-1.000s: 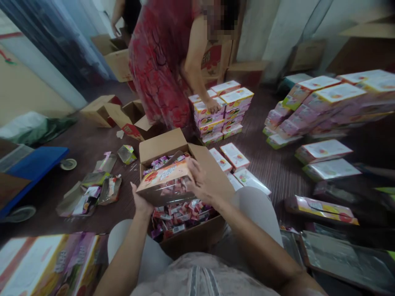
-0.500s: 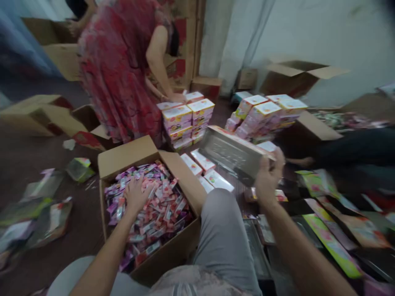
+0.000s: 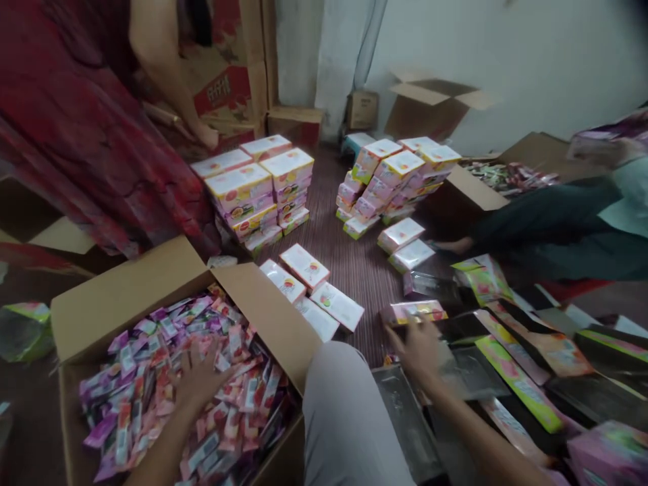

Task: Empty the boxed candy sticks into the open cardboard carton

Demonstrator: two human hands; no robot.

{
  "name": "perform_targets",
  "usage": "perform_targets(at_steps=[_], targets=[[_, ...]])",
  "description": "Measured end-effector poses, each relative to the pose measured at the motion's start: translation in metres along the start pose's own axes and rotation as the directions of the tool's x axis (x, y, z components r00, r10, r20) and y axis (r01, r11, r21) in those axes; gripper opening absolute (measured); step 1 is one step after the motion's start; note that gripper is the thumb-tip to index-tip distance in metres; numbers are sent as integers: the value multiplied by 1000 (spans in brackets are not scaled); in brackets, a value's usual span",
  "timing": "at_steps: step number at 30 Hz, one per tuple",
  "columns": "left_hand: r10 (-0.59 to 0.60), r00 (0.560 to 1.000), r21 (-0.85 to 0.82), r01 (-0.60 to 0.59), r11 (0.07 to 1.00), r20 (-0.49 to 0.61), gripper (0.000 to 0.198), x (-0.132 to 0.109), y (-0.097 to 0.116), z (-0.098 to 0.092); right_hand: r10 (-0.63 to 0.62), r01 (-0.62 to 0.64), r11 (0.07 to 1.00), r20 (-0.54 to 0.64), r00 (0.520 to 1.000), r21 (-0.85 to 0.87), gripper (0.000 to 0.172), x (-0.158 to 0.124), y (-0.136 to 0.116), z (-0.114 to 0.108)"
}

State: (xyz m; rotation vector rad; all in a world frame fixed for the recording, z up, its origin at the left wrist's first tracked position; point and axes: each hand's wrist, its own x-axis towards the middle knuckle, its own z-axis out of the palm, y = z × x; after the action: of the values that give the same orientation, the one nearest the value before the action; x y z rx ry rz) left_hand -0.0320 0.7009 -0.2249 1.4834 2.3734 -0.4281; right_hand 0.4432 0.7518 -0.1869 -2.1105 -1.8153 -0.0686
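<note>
An open cardboard carton (image 3: 273, 317) at the lower left is full of small pink and purple sachets (image 3: 152, 364). My left hand (image 3: 197, 378) lies on the sachets, its fingers spread. On the right, my right hand (image 3: 418, 347) is blurred, with fingers apart and nothing seen in it. Just beyond its fingertips sits a pink and yellow box (image 3: 412, 312). Dark plastic trays (image 3: 405, 412) and flat opened packets (image 3: 521, 385) surround my right forearm. White-topped boxes (image 3: 337, 305) rest on the floor beyond my knee.
Stacked boxes (image 3: 243, 185) stand near a person in a red dress (image 3: 101, 135). Another stack (image 3: 389, 172) is farther right. A second person's dark-clothed leg (image 3: 551, 216) stretches by an open carton of sachets (image 3: 470, 192). An open carton (image 3: 430, 104) stands against the wall.
The view has turned right and lower. The dark, tray-like box that my right hand held is no longer in it, and that hand has come down among the trays. My left hand remains on the sachets.
</note>
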Motion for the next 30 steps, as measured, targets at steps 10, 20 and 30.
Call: perform_targets(at_steps=[10,20,30], targets=[[16,989,201,14,979,-145,72,8,1,41,-61,164,985,793,606,-50,99,173,-178,202],[57,998,152,-55,987,-6,64,35,19,14,-39,196,979,881,472,-62,135,180,-155,232],[63,998,8,-62,998,-22,64,32,15,20,-16,-23,999,748,663,41,124,156,-149,228]])
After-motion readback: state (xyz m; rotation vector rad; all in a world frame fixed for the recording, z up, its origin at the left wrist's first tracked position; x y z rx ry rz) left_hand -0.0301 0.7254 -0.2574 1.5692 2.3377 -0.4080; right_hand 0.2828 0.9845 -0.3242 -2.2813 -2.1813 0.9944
